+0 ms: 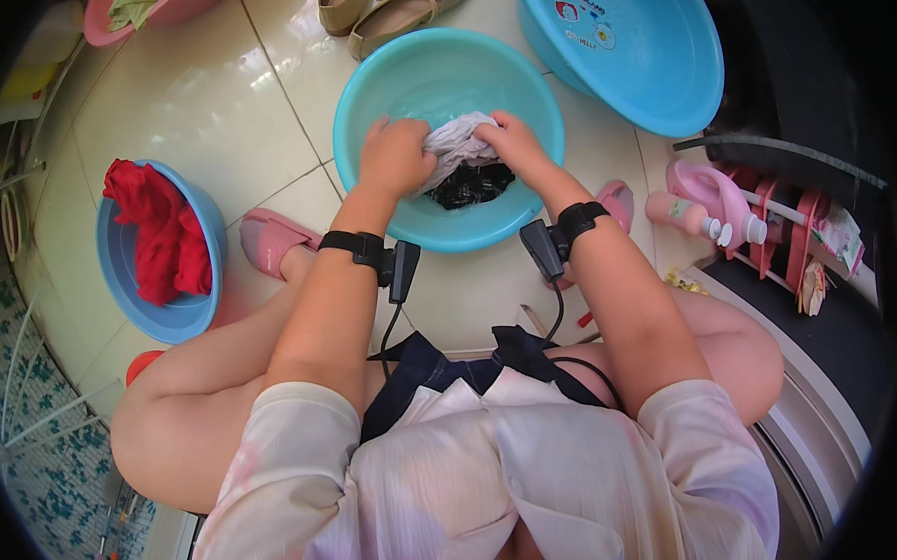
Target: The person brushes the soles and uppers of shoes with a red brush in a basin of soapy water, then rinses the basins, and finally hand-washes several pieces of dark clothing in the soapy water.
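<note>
Both my hands are over a turquoise basin (355, 104) on the tiled floor, with a bunched pale lavender-white cloth (455, 145) stretched between them. My left hand (397, 156) has its fingers closed on the cloth's left end. On the other side, my right hand (516, 143) pinches the right end between thumb and fingers. Beneath the cloth, a dark, wet-looking item (472, 186) lies in the basin; what it is I cannot make out. Clear water seems to cover the basin's far part. Each wrist wears a black strap with a small device and cable.
A blue basin (118, 279) with red cloth (161, 232) stands at left. A larger blue tub (650, 71) is at far right, beige shoes (397, 17) beyond my basin. Pink bottles (688, 214) and a pink rack (782, 230) sit at right. Pink slippers (277, 242) are on my feet.
</note>
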The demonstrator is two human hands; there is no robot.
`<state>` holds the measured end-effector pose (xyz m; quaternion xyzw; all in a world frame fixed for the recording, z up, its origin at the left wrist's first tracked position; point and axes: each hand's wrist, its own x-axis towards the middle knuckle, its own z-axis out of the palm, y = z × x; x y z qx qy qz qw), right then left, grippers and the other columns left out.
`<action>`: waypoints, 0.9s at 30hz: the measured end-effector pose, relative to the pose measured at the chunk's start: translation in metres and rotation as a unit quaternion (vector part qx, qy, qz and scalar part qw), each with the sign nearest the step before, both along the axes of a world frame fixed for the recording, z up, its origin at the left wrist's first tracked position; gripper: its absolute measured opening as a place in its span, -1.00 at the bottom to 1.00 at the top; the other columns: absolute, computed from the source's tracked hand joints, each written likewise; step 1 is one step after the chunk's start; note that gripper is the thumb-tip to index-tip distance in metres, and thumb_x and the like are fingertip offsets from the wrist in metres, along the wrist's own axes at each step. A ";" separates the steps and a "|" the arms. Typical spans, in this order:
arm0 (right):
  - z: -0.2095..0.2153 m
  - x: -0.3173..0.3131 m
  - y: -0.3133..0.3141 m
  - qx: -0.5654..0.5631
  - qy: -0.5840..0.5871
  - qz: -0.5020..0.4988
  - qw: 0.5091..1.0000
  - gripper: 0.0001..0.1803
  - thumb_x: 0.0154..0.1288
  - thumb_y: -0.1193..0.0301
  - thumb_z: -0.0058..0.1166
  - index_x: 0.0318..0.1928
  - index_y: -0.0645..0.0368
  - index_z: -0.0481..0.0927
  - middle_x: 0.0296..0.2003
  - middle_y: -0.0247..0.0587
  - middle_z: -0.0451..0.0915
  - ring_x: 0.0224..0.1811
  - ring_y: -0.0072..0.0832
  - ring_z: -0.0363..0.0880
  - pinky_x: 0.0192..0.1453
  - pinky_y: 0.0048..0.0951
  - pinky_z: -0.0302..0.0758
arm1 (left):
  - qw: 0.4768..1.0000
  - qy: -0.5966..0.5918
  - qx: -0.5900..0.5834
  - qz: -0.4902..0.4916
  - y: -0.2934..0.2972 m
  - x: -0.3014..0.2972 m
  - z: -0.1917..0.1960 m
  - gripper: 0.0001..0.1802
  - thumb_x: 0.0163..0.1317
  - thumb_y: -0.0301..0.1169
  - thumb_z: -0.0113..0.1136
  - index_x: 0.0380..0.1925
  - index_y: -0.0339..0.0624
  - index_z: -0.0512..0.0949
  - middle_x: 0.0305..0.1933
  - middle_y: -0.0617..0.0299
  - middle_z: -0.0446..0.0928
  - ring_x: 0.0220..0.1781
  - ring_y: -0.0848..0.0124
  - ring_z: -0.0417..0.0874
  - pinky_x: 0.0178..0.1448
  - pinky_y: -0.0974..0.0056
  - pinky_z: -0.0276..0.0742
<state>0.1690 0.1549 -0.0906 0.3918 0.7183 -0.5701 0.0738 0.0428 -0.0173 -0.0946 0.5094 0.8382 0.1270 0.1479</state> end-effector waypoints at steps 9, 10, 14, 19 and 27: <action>0.037 -0.035 0.006 -0.365 0.061 -0.165 0.914 -0.76 0.28 0.29 0.01 -0.12 0.14 0.47 -0.31 -0.25 0.55 -0.39 -0.50 0.54 -0.46 -0.51 0.52 | 0.873 -0.460 0.052 0.156 -0.002 -0.003 -0.015 -0.50 0.03 -0.27 0.15 -0.02 -0.35 0.51 -0.10 0.09 0.59 -0.14 0.30 0.62 -0.02 0.27 0.49; 0.037 -0.034 0.013 -0.334 0.036 -0.141 0.931 -0.76 0.29 0.27 0.02 -0.12 0.14 0.47 -0.32 -0.27 0.56 -0.38 -0.53 0.54 -0.49 -0.54 0.51 | 0.785 -0.565 0.098 0.236 0.000 -0.006 -0.012 -0.51 0.03 -0.32 0.15 -0.02 -0.32 0.50 -0.08 0.12 0.57 -0.10 0.33 0.60 -0.02 0.30 0.48; 0.035 -0.038 0.017 -0.045 -0.110 0.013 0.993 -0.70 0.30 0.27 0.14 -0.05 0.15 0.52 -0.39 -0.33 0.59 -0.50 -0.64 0.53 -0.52 -0.65 0.43 | 0.651 -0.667 0.151 0.330 0.004 -0.018 -0.008 -0.58 -0.04 -0.40 0.19 -0.10 -0.27 0.52 -0.19 0.20 0.59 -0.17 0.40 0.59 -0.10 0.36 0.46; 0.045 -0.043 -0.002 -0.167 0.022 -0.111 0.979 -0.69 0.27 0.34 0.19 -0.03 0.19 0.54 -0.45 -0.34 0.60 -0.59 -0.68 0.49 -0.56 -0.68 0.41 | 0.632 -0.702 0.221 0.244 0.012 -0.006 -0.001 -0.50 -0.03 -0.45 0.23 0.01 -0.27 0.44 -0.17 0.20 0.56 -0.15 0.43 0.56 -0.05 0.36 0.44; 0.028 -0.037 0.028 -0.057 0.002 -0.119 0.991 -0.61 0.27 0.36 0.18 0.07 0.20 0.49 -0.48 -0.37 0.59 -0.58 -0.70 0.52 -0.54 -0.68 0.43 | 0.721 -0.590 0.133 0.338 0.016 -0.019 0.010 -0.30 0.06 -0.35 0.37 0.18 -0.22 0.27 -0.06 0.13 0.55 -0.05 0.38 0.58 0.07 0.26 0.49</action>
